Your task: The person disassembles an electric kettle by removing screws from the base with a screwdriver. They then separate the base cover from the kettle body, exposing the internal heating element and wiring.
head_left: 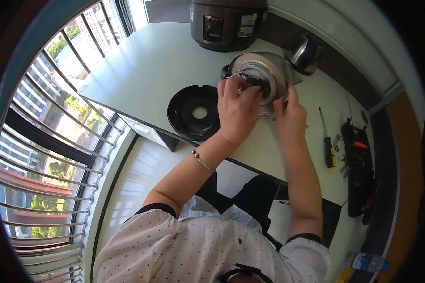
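A metal electric kettle rests on the table with its round underside turned toward me. In the middle of that underside, thin wires and a black fitting are exposed. My left hand is closed, fingertips pinching at the black fitting; the exact grip is partly hidden behind the fingers. Along the kettle's right side, my right hand grips the rim between thumb and fingers. Just left of my left hand lies a black round base cover with a hole at its centre.
A brown rice cooker stands at the back, and a shiny steel-and-black vessel by the wall. On the right lie a yellow-and-black screwdriver, small metal bits and a black tool case. A plastic bottle lies lower right. Barred windows line the left.
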Action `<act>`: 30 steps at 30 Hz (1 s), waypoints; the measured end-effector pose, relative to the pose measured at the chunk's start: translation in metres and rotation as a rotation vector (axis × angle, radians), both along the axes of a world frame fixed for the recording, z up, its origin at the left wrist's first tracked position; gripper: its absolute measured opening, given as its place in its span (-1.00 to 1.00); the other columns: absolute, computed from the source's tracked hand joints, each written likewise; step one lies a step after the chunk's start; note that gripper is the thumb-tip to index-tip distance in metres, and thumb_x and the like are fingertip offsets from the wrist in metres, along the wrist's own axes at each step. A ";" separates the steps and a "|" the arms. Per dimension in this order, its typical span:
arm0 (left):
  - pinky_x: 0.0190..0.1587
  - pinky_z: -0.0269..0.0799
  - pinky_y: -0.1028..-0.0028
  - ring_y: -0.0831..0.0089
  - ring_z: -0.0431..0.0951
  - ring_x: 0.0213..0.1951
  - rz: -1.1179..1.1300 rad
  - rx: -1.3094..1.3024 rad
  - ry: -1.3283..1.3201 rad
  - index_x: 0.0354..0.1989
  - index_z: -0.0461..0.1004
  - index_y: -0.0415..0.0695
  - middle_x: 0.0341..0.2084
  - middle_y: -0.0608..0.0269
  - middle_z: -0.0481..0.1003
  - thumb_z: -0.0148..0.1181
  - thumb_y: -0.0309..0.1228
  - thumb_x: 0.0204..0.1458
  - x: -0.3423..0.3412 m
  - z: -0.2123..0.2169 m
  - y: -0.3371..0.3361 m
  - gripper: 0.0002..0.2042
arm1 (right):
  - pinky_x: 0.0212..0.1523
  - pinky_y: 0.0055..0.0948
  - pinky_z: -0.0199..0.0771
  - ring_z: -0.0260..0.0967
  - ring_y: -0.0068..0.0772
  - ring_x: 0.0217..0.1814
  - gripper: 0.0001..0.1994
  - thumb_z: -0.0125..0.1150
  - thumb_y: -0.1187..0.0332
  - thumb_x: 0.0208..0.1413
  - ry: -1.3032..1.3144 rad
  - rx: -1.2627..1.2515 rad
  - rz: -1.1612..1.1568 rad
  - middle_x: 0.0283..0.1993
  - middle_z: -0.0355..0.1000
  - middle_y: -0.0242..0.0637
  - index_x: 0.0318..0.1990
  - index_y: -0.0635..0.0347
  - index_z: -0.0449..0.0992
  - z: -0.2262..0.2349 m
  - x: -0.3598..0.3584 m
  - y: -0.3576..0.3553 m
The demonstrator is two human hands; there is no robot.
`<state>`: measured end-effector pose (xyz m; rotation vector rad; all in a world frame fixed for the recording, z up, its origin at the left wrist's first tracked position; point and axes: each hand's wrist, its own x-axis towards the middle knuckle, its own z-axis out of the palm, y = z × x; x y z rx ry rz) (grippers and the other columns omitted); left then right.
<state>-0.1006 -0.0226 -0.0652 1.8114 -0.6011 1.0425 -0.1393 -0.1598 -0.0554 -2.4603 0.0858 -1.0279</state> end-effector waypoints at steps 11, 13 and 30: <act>0.17 0.06 0.15 0.03 0.17 0.19 0.062 0.148 -0.042 -0.43 0.63 0.00 0.07 0.20 0.34 0.41 -0.43 -0.32 0.009 0.009 0.000 -0.80 | -0.50 -0.17 0.47 0.45 0.01 -0.56 -0.53 0.11 0.39 0.05 0.014 0.012 -0.021 -0.59 0.44 -0.02 0.14 0.37 0.27 -0.002 0.000 0.004; 0.19 0.02 0.13 0.04 0.15 0.22 0.076 0.194 -0.060 -0.44 0.63 0.02 0.09 0.21 0.33 0.41 -0.41 -0.33 0.011 0.009 -0.003 -0.81 | -0.49 -0.17 0.48 0.45 0.01 -0.57 -0.53 0.11 0.39 0.05 0.017 0.013 -0.023 -0.58 0.44 -0.02 0.14 0.38 0.28 -0.003 -0.001 0.004; 0.13 -0.02 0.10 0.05 0.19 0.19 0.062 0.262 -0.226 -0.63 0.52 -0.03 0.03 0.15 0.37 0.26 -0.43 -0.32 0.024 0.007 -0.006 -0.96 | -0.52 -0.20 0.48 0.44 -0.02 -0.60 -0.54 0.10 0.41 0.06 0.005 -0.038 -0.009 -0.62 0.42 -0.02 0.11 0.43 0.27 0.001 -0.004 0.006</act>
